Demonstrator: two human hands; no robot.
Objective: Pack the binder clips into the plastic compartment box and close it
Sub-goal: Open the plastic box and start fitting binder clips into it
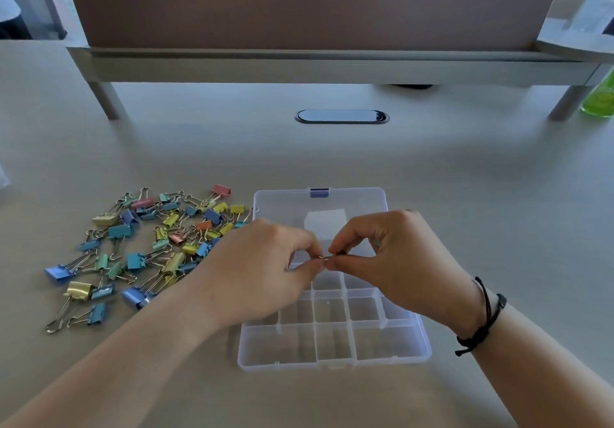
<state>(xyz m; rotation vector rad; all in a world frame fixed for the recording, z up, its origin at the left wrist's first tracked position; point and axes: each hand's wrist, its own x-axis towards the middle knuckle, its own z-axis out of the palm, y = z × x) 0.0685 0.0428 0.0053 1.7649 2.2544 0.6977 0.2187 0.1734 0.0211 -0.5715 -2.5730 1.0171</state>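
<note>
A clear plastic compartment box (392,358) lies open on the desk, its lid (362,201) folded flat away from me with a blue latch at the far edge. Its visible compartments hold nothing. A pile of coloured binder clips (146,248) is spread on the desk left of the box. Above the middle of the box my left hand (262,271) and my right hand (395,261) meet fingertip to fingertip. Both pinch one small binder clip (327,257), mostly hidden by the fingers; only a bit of wire and a dark edge show.
A raised monitor shelf (332,65) on legs crosses the back of the desk. A black oval cable port (342,116) sits beneath it. A green bottle (599,98) stands at the far right. A black cord bracelet is on my right wrist.
</note>
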